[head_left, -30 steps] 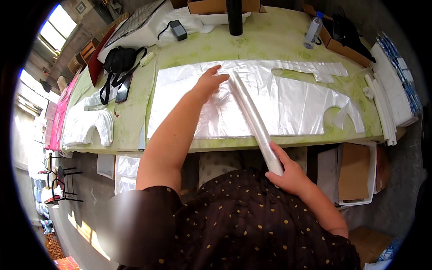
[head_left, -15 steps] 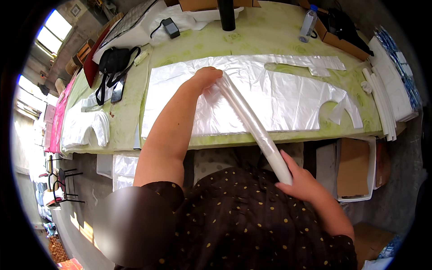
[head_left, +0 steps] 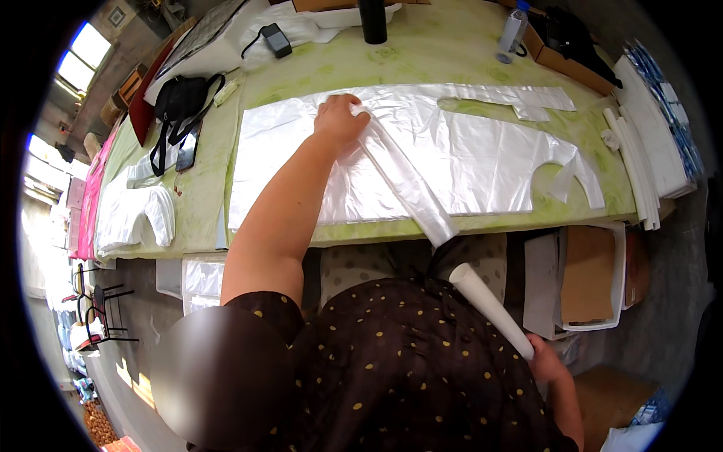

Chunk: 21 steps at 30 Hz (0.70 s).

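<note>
A rolled sleeve of clear plastic film [head_left: 410,184] lies slantwise on a stack of flat, shiny plastic sheets [head_left: 482,162] with strap-like cut-outs at the right. Its near end sticks out over the table's front edge and looks flattened. My left hand [head_left: 343,120] rests at the sleeve's far end, thumb and fingers apart, on the plastic. Down by my right side, my right hand [head_left: 544,360] grips the lower end of a white tube [head_left: 493,310]. The tube slants up toward the sleeve, with a gap between them.
A smaller pile of cut white plastic [head_left: 139,215] lies at the left, near a black bag [head_left: 181,102] and a phone [head_left: 188,149]. White tubes [head_left: 633,169] line the table's right end. A bottle [head_left: 513,34] and black cylinder [head_left: 373,22] stand farther back. Below is a bin [head_left: 619,290] with cardboard.
The white tube has come out of the plastic sleeve, drawn down and right by my right hand. The sleeve has flattened onto the sheets. My left hand has loosened its fingers.
</note>
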Each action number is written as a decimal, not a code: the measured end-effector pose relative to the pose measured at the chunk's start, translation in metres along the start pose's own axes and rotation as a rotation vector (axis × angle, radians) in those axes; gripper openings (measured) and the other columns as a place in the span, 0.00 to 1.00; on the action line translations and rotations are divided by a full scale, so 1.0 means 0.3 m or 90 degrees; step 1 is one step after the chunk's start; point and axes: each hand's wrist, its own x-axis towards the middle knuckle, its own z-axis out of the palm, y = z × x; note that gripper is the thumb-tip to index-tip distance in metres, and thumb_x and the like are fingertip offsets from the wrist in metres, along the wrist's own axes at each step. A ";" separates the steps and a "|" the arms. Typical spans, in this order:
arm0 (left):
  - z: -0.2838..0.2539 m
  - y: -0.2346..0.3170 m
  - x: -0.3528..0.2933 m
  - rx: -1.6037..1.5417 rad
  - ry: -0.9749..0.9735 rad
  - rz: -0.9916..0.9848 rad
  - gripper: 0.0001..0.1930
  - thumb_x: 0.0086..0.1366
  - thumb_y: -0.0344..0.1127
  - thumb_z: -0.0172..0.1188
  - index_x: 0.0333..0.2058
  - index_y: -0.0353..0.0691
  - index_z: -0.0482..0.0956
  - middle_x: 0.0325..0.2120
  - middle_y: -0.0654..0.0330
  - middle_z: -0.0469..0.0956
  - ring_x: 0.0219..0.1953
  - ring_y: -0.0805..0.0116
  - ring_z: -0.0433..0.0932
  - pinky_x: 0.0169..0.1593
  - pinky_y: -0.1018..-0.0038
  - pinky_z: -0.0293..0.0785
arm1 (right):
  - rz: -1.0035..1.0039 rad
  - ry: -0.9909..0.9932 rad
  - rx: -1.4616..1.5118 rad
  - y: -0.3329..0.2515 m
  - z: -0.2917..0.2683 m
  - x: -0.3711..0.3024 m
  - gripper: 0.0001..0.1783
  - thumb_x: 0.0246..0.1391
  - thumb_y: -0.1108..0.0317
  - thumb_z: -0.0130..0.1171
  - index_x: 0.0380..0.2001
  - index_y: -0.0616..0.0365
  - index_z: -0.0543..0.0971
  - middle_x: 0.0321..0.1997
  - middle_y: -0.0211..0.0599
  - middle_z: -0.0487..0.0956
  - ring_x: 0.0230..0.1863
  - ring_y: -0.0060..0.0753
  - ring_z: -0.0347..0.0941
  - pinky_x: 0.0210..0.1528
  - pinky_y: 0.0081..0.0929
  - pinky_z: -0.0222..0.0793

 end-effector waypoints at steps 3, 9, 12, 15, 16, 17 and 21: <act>-0.038 0.061 -0.044 -0.107 0.085 0.075 0.29 0.59 0.41 0.66 0.58 0.42 0.73 0.63 0.46 0.66 0.68 0.44 0.60 0.71 0.57 0.57 | 0.018 0.039 0.082 -0.135 -0.046 0.025 0.31 0.45 0.76 0.67 0.56 0.55 0.73 0.47 0.34 0.79 0.50 0.29 0.75 0.53 0.30 0.72; -0.107 0.169 -0.513 -0.027 -0.299 0.531 0.57 0.56 0.64 0.68 0.73 0.36 0.51 0.72 0.42 0.52 0.75 0.42 0.48 0.76 0.49 0.39 | -0.179 0.162 0.113 -0.396 -0.218 0.222 0.32 0.50 0.67 0.68 0.59 0.60 0.72 0.55 0.40 0.77 0.56 0.33 0.73 0.60 0.33 0.69; -0.152 0.149 -0.584 0.020 -0.309 0.556 0.48 0.57 0.52 0.69 0.70 0.37 0.57 0.70 0.46 0.59 0.74 0.47 0.53 0.76 0.52 0.47 | -0.312 0.260 -0.105 -0.583 -0.297 0.348 0.29 0.47 0.67 0.70 0.55 0.59 0.76 0.54 0.44 0.77 0.56 0.45 0.73 0.61 0.37 0.68; -0.174 0.121 -0.605 -0.038 -0.292 0.547 0.41 0.57 0.41 0.67 0.68 0.39 0.62 0.66 0.52 0.66 0.71 0.52 0.61 0.74 0.54 0.54 | -0.481 0.286 -0.289 -0.779 -0.342 0.468 0.28 0.46 0.64 0.70 0.52 0.57 0.78 0.49 0.43 0.77 0.54 0.51 0.70 0.59 0.41 0.66; -0.162 0.107 -0.613 -0.035 -0.267 0.558 0.39 0.57 0.38 0.66 0.67 0.40 0.64 0.65 0.54 0.68 0.69 0.53 0.63 0.73 0.55 0.55 | -0.480 0.271 -0.318 -0.826 -0.343 0.517 0.28 0.47 0.63 0.70 0.52 0.57 0.78 0.49 0.43 0.77 0.54 0.51 0.70 0.59 0.41 0.66; -0.158 0.098 -0.619 -0.032 -0.243 0.568 0.38 0.57 0.34 0.65 0.67 0.41 0.66 0.63 0.56 0.70 0.68 0.54 0.65 0.73 0.55 0.57 | -0.478 0.256 -0.346 -0.867 -0.340 0.565 0.28 0.47 0.61 0.70 0.52 0.57 0.78 0.49 0.42 0.77 0.54 0.50 0.69 0.58 0.41 0.66; -0.141 0.096 -0.622 -0.028 -0.190 0.607 0.33 0.54 0.29 0.63 0.62 0.42 0.72 0.62 0.59 0.72 0.66 0.55 0.67 0.71 0.55 0.61 | -0.403 0.295 -0.440 -0.964 -0.341 0.765 0.28 0.49 0.59 0.68 0.54 0.56 0.78 0.50 0.41 0.77 0.55 0.50 0.69 0.60 0.41 0.65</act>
